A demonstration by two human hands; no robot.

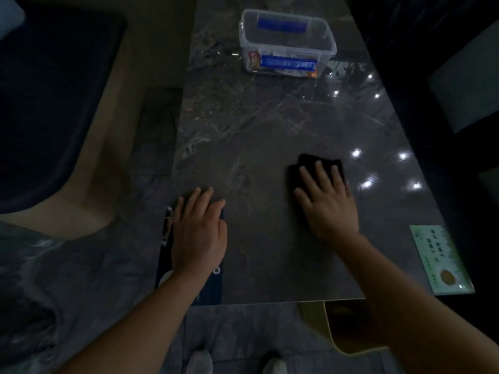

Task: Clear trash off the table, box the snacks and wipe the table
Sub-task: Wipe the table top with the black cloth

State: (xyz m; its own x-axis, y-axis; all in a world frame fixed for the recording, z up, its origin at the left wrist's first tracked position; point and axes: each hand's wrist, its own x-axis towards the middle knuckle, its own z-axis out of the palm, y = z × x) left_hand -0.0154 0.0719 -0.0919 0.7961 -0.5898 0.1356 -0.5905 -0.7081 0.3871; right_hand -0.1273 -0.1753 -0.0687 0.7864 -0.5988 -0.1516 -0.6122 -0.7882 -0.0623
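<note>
The person is leaning over a dark, glossy, marble-patterned worktop [264, 125] that is running up the middle of the frame. The right hand [328, 201], in the lower right of centre, is lying flat with fingers spread on a dark folded cloth [318, 164], pressing it against the surface; that flat palm is suiting a wiping stroke, since it is keeping the whole cloth in contact with the worktop. The left hand [198, 230], lower left of centre, is resting open, fingers together, on a long dark flat packet [218, 287] lying along the near left edge. It is probably bracing the body or pinning the packet while the other hand is wiping; which of the two cannot be told. Neither hand is gripping anything.

At the upper centre of the frame a clear rectangular plastic box with blue handles [287, 41] is standing well apart from both hands, without a lid. Snack packets [253, 60] are showing through its near wall, so the boxing step is looking largely done, and the box is sitting far enough back to leave the near surface free for wiping.

By count: one box, two blue handles, one cloth, one dark packet, and one green printed card [442, 260] lying at the near right corner. The snacks inside are too blurred to number. Small pale flecks are lying near the left edge at mid-frame, so wiping is probably unfinished.
</note>
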